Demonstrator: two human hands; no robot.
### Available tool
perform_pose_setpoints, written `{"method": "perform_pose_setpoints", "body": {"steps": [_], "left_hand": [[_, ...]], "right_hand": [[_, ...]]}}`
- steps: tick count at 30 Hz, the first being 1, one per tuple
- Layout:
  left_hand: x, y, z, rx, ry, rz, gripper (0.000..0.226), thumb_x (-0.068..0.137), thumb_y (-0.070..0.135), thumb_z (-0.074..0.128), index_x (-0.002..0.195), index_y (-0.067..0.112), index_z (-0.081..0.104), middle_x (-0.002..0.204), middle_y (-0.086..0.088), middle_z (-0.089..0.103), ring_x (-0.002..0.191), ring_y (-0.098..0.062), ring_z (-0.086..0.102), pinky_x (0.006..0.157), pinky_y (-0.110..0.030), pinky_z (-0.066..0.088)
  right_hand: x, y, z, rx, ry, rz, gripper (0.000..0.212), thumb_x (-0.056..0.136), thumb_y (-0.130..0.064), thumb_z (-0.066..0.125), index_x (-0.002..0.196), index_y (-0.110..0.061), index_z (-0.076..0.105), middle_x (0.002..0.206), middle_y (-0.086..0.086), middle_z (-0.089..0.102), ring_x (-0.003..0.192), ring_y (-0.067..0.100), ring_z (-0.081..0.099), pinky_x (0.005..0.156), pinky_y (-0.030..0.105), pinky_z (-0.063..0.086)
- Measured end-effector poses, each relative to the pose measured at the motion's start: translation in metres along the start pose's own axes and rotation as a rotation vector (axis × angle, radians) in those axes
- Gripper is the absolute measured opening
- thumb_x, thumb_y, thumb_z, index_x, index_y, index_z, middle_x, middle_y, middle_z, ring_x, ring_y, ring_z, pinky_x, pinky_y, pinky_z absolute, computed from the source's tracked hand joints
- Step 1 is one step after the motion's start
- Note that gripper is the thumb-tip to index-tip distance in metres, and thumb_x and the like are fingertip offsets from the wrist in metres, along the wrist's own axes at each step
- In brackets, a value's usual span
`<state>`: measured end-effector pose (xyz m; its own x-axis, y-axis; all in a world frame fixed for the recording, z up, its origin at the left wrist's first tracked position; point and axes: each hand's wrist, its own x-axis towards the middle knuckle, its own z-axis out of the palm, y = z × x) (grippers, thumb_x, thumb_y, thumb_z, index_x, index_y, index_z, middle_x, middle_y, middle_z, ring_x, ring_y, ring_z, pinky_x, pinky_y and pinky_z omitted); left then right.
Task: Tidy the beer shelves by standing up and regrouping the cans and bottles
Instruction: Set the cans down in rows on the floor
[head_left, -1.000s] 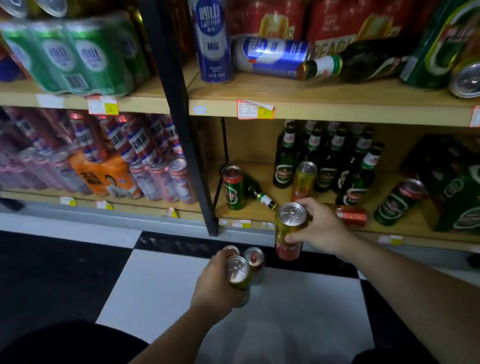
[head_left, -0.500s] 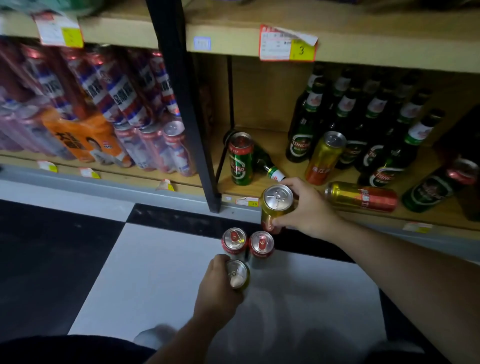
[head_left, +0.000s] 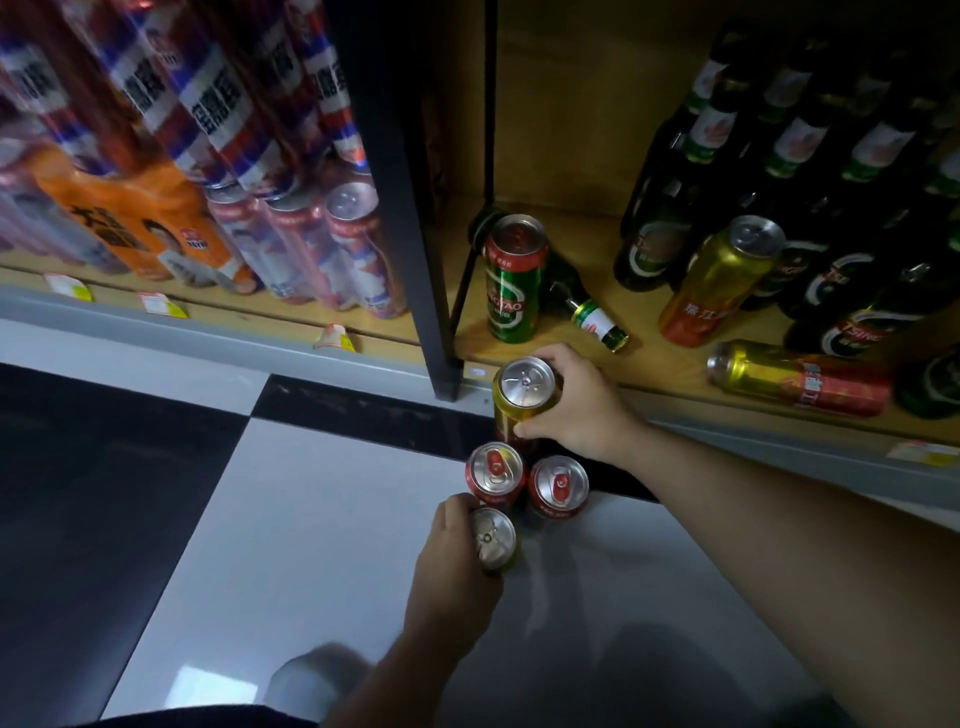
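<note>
Since half a second ago, the right hand's can has dropped closer to the floor cluster. The left hand (head_left: 452, 566) curls round a short gold aluminium can (head_left: 492, 540), upright over the white floor tile (head_left: 311, 519), just beside two short red aluminium cans (head_left: 494, 470) standing together. Behind them, a tall gold-and-red aluminium can (head_left: 525, 395) is gripped by the right hand (head_left: 582, 410). Further right on the wooden shelf (head_left: 670, 364), green glass bottles (head_left: 649, 249) stand, a second tall gold can (head_left: 722, 280) stands upright, and a third (head_left: 795, 379) lies on its side.

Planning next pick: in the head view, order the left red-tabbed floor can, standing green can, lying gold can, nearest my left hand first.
1. Left red-tabbed can, floor, beside left hand.
2. Green can, upright, left on shelf.
3. Gold can, lying, far right.
</note>
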<state>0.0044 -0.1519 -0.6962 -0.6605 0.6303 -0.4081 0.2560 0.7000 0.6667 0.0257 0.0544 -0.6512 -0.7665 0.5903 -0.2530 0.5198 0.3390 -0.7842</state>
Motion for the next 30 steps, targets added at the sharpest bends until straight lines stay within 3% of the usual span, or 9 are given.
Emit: {"method": "perform_pose_setpoints", "body": {"steps": [2, 6, 11, 15, 21, 24, 28, 30], "left_hand": [[0.001, -0.001, 0.001, -0.010, 0.000, 0.004, 0.054, 0.071, 0.005, 0.071, 0.109, 0.029, 0.041, 0.110, 0.010, 0.050, 0.094, -0.012, 0.053, 0.074, -0.020, 0.045], [0.001, -0.004, 0.001, -0.041, -0.009, 0.021, 0.052, 0.073, 0.005, 0.071, 0.107, 0.031, 0.041, 0.106, 0.012, 0.050, 0.092, -0.007, 0.053, 0.066, -0.010, 0.041], [0.002, -0.006, 0.002, -0.057, -0.019, 0.015, 0.051, 0.073, 0.009, 0.075, 0.102, 0.030, 0.040, 0.102, 0.011, 0.049, 0.086, -0.005, 0.052, 0.064, -0.008, 0.044], [0.003, -0.010, 0.004, -0.046, -0.012, 0.043, 0.053, 0.071, 0.010, 0.077, 0.102, 0.030, 0.039, 0.100, 0.012, 0.048, 0.086, -0.002, 0.052, 0.069, -0.008, 0.044], [0.004, -0.014, 0.006, -0.066, 0.002, 0.047, 0.053, 0.070, 0.009, 0.077, 0.095, 0.035, 0.038, 0.095, 0.013, 0.051, 0.085, -0.005, 0.055, 0.065, -0.009, 0.044], [0.005, -0.015, 0.007, -0.059, 0.003, 0.051, 0.052, 0.071, 0.010, 0.078, 0.097, 0.032, 0.039, 0.095, 0.015, 0.050, 0.086, -0.003, 0.054, 0.067, -0.009, 0.045], [0.005, -0.016, 0.008, -0.052, 0.005, 0.054, 0.052, 0.070, 0.008, 0.077, 0.096, 0.033, 0.039, 0.093, 0.014, 0.050, 0.086, -0.003, 0.054, 0.066, -0.010, 0.046], [0.005, -0.016, 0.008, -0.055, 0.009, 0.050, 0.052, 0.070, 0.008, 0.077, 0.099, 0.031, 0.041, 0.092, 0.016, 0.052, 0.086, -0.003, 0.055, 0.064, -0.011, 0.046]], "right_hand": [[0.007, 0.002, 0.006, -0.005, -0.025, 0.007, 0.070, 0.055, -0.015, 0.089, 0.112, -0.030, 0.050, 0.105, -0.010, 0.062, 0.102, 0.014, 0.058, 0.085, 0.034, 0.052], [0.019, 0.005, 0.010, -0.013, -0.107, 0.016, 0.072, 0.058, -0.010, 0.088, 0.116, -0.028, 0.050, 0.103, -0.011, 0.061, 0.098, 0.010, 0.057, 0.070, 0.017, 0.045], [0.030, 0.013, 0.014, -0.051, -0.178, 0.028, 0.074, 0.058, -0.006, 0.087, 0.118, -0.029, 0.049, 0.107, -0.008, 0.061, 0.103, 0.013, 0.058, 0.083, 0.030, 0.051], [0.031, 0.020, 0.019, -0.049, -0.216, 0.030, 0.073, 0.060, -0.003, 0.084, 0.120, -0.027, 0.049, 0.107, -0.007, 0.060, 0.099, 0.011, 0.056, 0.074, 0.021, 0.046], [0.034, 0.032, 0.029, 0.007, -0.252, 0.045, 0.075, 0.060, 0.005, 0.081, 0.120, -0.025, 0.048, 0.116, 0.001, 0.055, 0.106, 0.016, 0.055, 0.088, 0.034, 0.051], [0.032, 0.033, 0.028, 0.003, -0.266, 0.060, 0.077, 0.062, 0.007, 0.079, 0.119, -0.031, 0.044, 0.115, 0.001, 0.054, 0.104, 0.015, 0.055, 0.085, 0.035, 0.055], [0.030, 0.032, 0.025, -0.013, -0.299, 0.082, 0.077, 0.066, 0.012, 0.075, 0.121, -0.029, 0.039, 0.112, -0.001, 0.052, 0.101, 0.012, 0.053, 0.074, 0.024, 0.051], [0.029, 0.031, 0.025, -0.021, -0.306, 0.088, 0.077, 0.068, 0.013, 0.073, 0.121, -0.029, 0.037, 0.111, -0.001, 0.052, 0.099, 0.011, 0.053, 0.073, 0.024, 0.051]]}}
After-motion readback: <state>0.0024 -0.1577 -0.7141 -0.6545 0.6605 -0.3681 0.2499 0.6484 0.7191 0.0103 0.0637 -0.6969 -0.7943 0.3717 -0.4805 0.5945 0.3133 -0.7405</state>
